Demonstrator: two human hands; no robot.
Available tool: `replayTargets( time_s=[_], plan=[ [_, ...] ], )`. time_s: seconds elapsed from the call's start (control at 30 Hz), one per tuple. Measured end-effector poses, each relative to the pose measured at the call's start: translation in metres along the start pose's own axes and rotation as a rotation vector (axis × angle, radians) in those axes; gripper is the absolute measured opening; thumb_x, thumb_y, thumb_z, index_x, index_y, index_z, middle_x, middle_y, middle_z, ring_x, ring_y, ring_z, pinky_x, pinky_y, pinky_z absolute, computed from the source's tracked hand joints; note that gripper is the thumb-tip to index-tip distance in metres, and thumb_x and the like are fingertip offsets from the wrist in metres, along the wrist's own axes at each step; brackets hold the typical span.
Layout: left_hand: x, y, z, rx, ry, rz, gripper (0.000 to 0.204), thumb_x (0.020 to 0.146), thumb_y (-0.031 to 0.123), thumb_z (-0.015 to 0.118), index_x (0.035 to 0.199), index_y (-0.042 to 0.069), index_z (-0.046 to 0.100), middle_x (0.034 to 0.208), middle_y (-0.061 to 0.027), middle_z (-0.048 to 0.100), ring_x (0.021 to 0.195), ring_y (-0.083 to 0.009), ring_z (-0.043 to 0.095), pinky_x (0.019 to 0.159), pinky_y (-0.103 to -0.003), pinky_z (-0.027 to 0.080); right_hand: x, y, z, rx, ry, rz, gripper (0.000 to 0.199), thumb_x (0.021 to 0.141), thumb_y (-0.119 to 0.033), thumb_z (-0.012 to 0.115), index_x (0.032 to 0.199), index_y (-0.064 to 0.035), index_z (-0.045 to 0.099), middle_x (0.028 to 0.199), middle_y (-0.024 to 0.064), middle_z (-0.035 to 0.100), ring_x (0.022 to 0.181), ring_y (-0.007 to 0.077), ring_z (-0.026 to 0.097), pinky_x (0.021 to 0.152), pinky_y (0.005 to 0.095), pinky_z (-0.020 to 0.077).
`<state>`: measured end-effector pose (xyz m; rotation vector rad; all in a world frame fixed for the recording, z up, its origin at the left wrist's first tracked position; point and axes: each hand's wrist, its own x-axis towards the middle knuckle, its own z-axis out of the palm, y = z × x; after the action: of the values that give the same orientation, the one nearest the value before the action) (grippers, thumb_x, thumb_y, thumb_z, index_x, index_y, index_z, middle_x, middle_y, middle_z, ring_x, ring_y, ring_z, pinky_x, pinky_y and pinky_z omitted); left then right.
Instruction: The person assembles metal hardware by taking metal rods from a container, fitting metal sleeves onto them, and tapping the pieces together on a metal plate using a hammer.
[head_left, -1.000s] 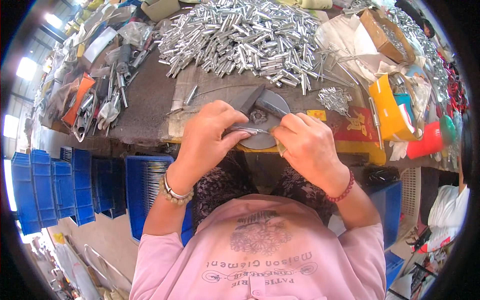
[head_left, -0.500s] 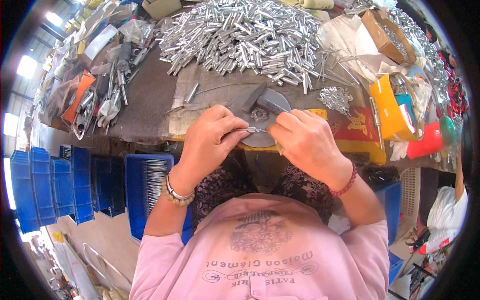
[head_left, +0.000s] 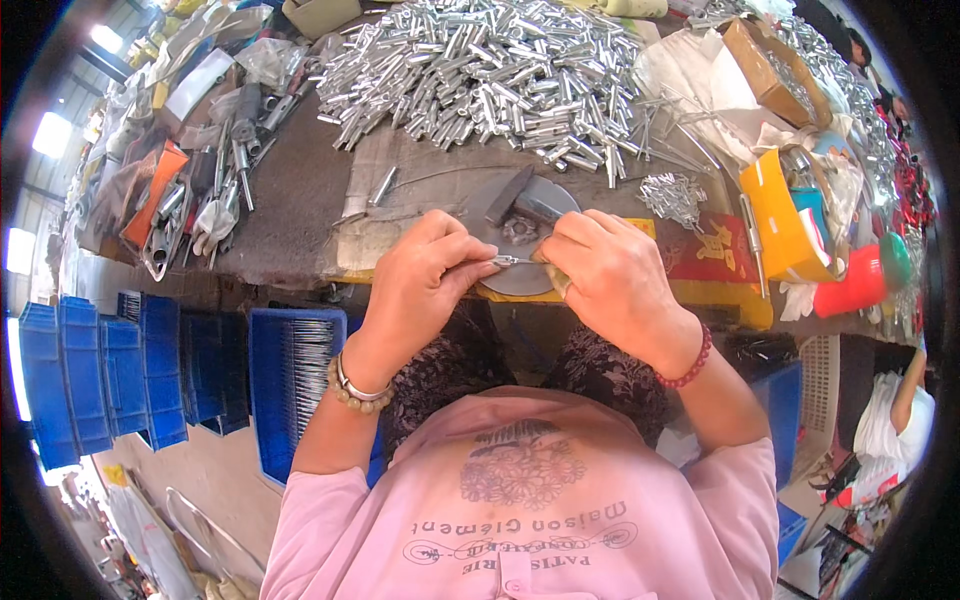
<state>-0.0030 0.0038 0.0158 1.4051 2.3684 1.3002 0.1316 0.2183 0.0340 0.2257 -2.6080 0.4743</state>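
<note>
Both my hands meet above the near edge of a round grey metal disc at the front of the bench. My left hand is closed, thumb and forefinger pinching one end of a small silver metal fitting. Facing it, my right hand is closed at the other end, on a thin metal rod that meets the fitting; whether the two are joined I cannot tell. A hammer lies on the disc just beyond my fingers, beside a small dark metal lump.
Behind the disc spreads a large heap of silver metal tubes. One loose tube lies to its left, small metal pins to its right. A yellow container and red cup stand right. A blue crate holds rods at lower left.
My right hand's fingers have shifted slightly and curl a little more at the rod. The left hand stays nearly still. At the far right edge, another person's arm has moved.
</note>
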Motion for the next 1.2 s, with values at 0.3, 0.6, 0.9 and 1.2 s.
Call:
replayTargets(
  time_s=[0.3, 0.6, 0.9, 1.2],
  plan=[
    [0.0, 0.005, 0.007, -0.083, 0.003, -0.027, 0.015, 0.087, 0.002, 0.087, 0.1, 0.004, 0.081, 0.092, -0.009, 0.066, 0.084, -0.0252, 0.067, 0.074, -0.036, 0.053, -0.005, 0.005, 0.009, 0.073, 0.022, 0.03, 0.004, 0.085, -0.007, 0.07, 0.087, -0.0086, 0.072, 0.091, 0.0071, 0.063, 0.093, 0.0304, 0.069, 0.083, 0.0444, 0.0563],
    [-0.005, 0.012, 0.002, -0.046, -0.002, -0.067, 0.015, 0.088, -0.006, 0.083, 0.101, 0.0, 0.079, 0.096, -0.0057, 0.062, 0.087, -0.0175, 0.062, 0.077, -0.03, 0.049, -0.033, 0.009, -0.019, 0.029, 0.292, 0.183, 0.013, 0.082, -0.009, 0.084, 0.093, -0.0092, 0.078, 0.097, 0.0081, 0.074, 0.095, 0.0291, 0.074, 0.085, 0.041, 0.061],
    [0.003, 0.005, 0.006, -0.047, 0.039, -0.033, 0.013, 0.089, 0.0, 0.085, 0.101, 0.003, 0.079, 0.092, -0.0089, 0.064, 0.083, -0.0234, 0.064, 0.073, -0.035, 0.052, -0.092, 0.092, -0.071, -0.026, 0.186, 0.85, 0.014, 0.092, -0.004, 0.076, 0.106, -0.0027, 0.078, 0.105, 0.0149, 0.074, 0.097, 0.0341, 0.075, 0.086, 0.0421, 0.0586],
    [-0.006, 0.004, 0.01, 0.005, 0.005, 0.005, 0.011, 0.095, 0.018, 0.085, 0.101, 0.011, 0.081, 0.099, -0.0088, 0.067, 0.092, -0.0305, 0.07, 0.078, -0.041, 0.055, -0.119, 0.103, -0.048, -0.314, 0.203, 0.628, 0.014, 0.091, 0.003, 0.074, 0.103, 0.0021, 0.066, 0.107, 0.0211, 0.068, 0.1, 0.0437, 0.068, 0.087, 0.0511, 0.0552]
  ],
)
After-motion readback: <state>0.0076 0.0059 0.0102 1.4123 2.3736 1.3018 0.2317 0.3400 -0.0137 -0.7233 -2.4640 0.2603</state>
